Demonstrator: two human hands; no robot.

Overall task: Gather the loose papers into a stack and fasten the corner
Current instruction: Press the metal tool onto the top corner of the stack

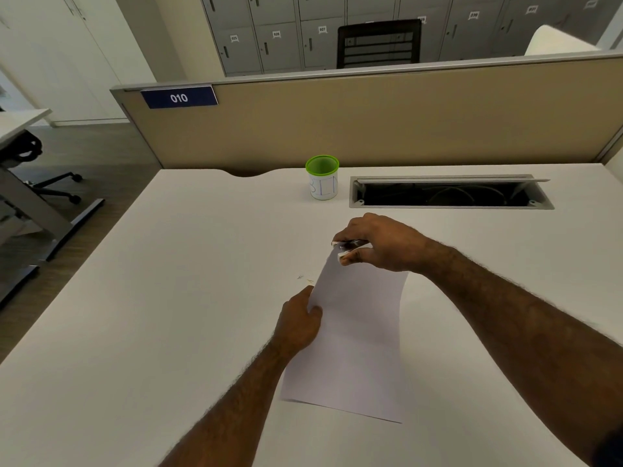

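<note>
A stack of white papers (354,335) is held a little above the white desk (168,298), its far left corner raised. My left hand (298,323) pinches the stack's left edge, thumb on top. My right hand (377,242) is closed around a small stapler (347,249), whose jaws sit over the stack's far left corner. How many sheets make up the stack cannot be told.
A green-rimmed white cup (322,178) stands at the back of the desk, beside an open cable tray (448,193). A beige partition (371,123) closes off the far edge. A few tiny staple bits (305,279) lie left of the papers. Office chairs stand off the desk's left side.
</note>
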